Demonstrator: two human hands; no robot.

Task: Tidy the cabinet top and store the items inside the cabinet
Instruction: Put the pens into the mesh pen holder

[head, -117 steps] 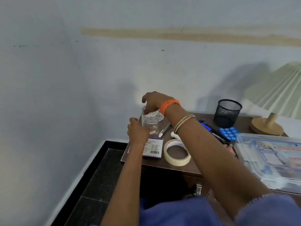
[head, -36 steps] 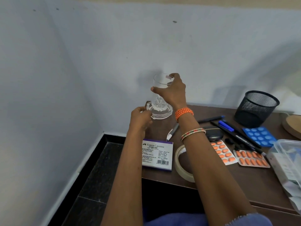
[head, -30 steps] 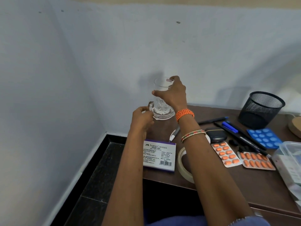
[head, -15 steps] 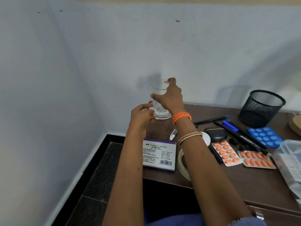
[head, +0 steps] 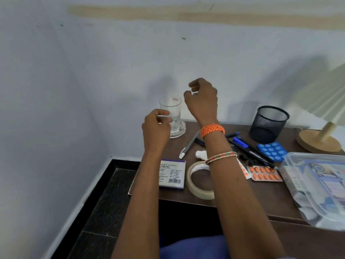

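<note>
Both hands (head: 202, 101) hover, fingers curled, beside a clear cylindrical glass (head: 170, 116).

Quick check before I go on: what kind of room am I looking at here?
Probably a bedroom or home study corner: a wooden cabinet top against a plain wall, holding a table lamp, pill strips, pens and a mesh pen holder.
</note>
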